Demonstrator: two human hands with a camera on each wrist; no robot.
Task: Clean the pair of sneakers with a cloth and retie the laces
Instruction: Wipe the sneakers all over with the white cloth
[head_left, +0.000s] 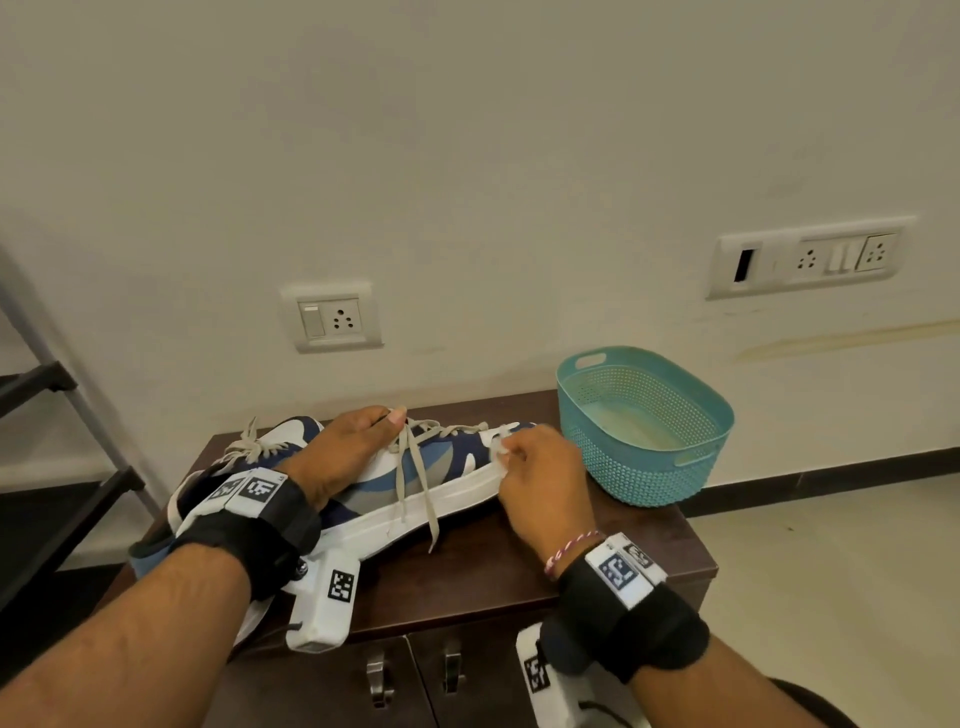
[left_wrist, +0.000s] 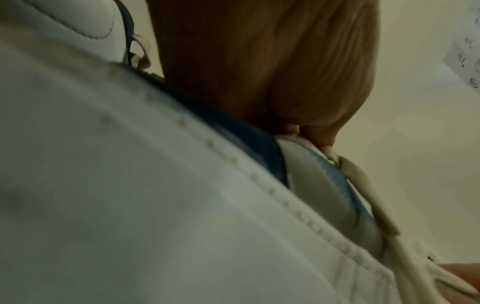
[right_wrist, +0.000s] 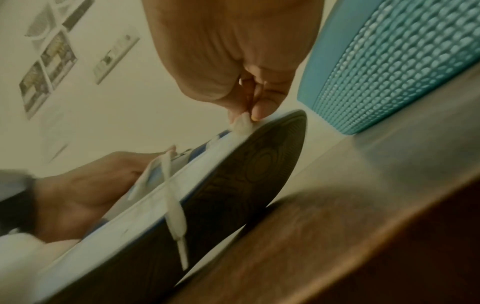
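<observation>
A white, navy and blue sneaker (head_left: 415, 473) is held tilted on its side on top of a dark wooden cabinet (head_left: 498, 566), its toe pointing toward a teal perforated basket (head_left: 644, 426) that stands just beside it on the same top, against the wall. The shoe is gripped over its upper by the left hand (head_left: 337, 452), whose fingers are curled over the lace area on the side away from the basket; the thumb lies across the tongue. A small white wad of cloth (head_left: 500, 453) is pinched between the thumb and fingertips of the right hand (head_left: 545, 478) and is pressed against the white rim of the sole near the toe, on the basket side of the shoe. In the right wrist view the dark tread of the sole (right_wrist: 233, 195) is seen lifted off the cabinet top, with the cloth (right_wrist: 241, 124) squeezed against the sole's white edge. The laces (head_left: 415, 478) are untied, and two loose ends hang down across the side of the shoe toward the cabinet top. A second sneaker (head_left: 270, 441) is partly seen behind the left hand, farther from the basket, with its laces (head_left: 252, 441) lying loose
</observation>
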